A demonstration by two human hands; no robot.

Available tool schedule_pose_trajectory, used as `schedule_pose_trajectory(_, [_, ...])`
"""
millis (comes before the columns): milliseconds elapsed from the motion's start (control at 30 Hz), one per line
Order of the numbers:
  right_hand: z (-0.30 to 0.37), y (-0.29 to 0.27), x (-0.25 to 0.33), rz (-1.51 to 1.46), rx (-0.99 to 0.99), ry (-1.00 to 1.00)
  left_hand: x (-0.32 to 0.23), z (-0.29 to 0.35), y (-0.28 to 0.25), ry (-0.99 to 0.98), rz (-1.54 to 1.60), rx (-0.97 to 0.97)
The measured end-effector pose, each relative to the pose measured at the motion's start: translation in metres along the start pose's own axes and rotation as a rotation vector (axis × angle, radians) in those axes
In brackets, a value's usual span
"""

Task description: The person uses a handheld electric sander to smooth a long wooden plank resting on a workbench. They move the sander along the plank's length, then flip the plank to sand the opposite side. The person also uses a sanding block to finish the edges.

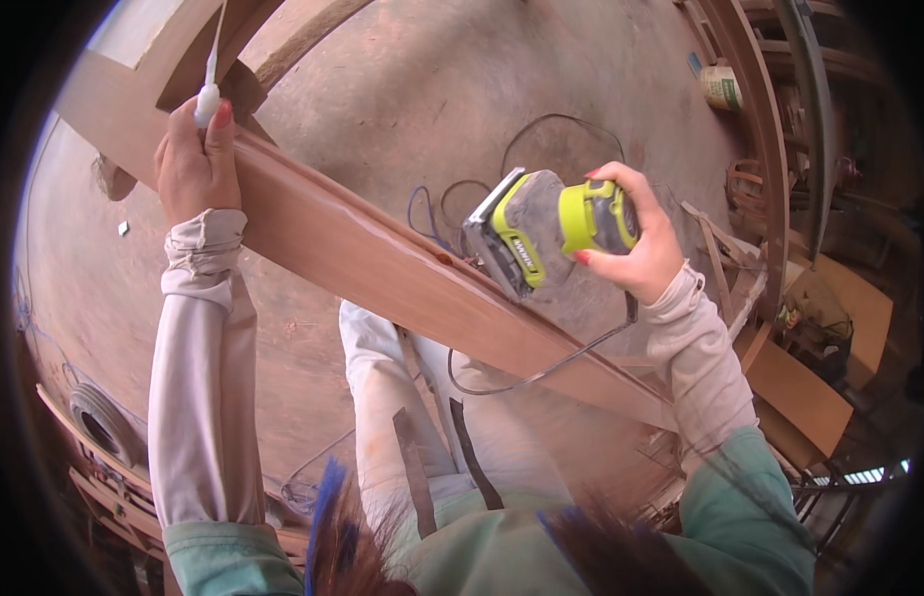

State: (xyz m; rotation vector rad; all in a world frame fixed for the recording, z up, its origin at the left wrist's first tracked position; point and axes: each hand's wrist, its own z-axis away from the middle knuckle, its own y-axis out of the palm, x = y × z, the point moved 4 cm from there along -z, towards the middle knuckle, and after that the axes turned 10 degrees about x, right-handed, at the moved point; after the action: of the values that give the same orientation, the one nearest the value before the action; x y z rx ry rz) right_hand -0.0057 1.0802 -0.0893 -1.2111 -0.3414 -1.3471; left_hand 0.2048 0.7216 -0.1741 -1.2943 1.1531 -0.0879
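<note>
My right hand [636, 233] is wrapped round the top of a lime-green and grey palm sander [541, 233]. The sander is tilted on its side, its flat pad facing left, beside the far edge of a long reddish-brown wooden board [382, 268]. I cannot tell whether the sander touches the wood. The board slants from upper left to lower right above my legs. My left hand [197, 164] is closed on the board's upper-left end, its fingertips partly hidden. A white bulb-shaped piece [208, 104] on a thin string shows between its thumb and fingers.
A black cord [541, 380] loops from the sander over the board, and more cables lie on the concrete floor [382, 109]. Curved wooden frame parts [313, 40] join the board's upper-left end. To the right are a tub [720, 87] and wooden panels [799, 397]; a tyre [102, 422] lies at left.
</note>
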Motion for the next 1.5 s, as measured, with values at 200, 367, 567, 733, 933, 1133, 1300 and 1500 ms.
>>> schedule_pose_trajectory(200, [0.001,-0.016,-0.025,-0.358,0.073,0.201,-0.009,0.005,-0.003,0.007,0.003,-0.018])
schedule_pose_trajectory(367, [-0.001,-0.003,-0.011,-0.058,0.070,0.057,-0.011,0.009,-0.003,0.041,0.016,-0.033])
schedule_pose_trajectory(567, [0.006,0.031,0.021,0.359,0.091,-0.109,-0.006,0.007,-0.003,0.023,0.015,-0.021])
schedule_pose_trajectory(733, [0.015,0.043,0.030,0.434,0.078,-0.108,-0.013,0.005,-0.005,0.034,0.001,-0.016])
schedule_pose_trajectory(933, [0.012,0.049,0.031,0.459,0.073,-0.144,-0.016,0.003,-0.004,0.080,-0.049,-0.034])
schedule_pose_trajectory(1133, [0.003,0.053,0.036,0.455,0.096,-0.151,-0.014,0.003,-0.004,0.076,-0.044,-0.028])
schedule_pose_trajectory(1300, [0.003,0.053,0.036,0.475,0.143,-0.106,-0.007,0.003,-0.002,-0.012,-0.072,0.028])
schedule_pose_trajectory(1500, [0.017,0.048,0.027,0.473,0.122,-0.146,-0.003,0.003,-0.002,-0.013,-0.103,0.035])
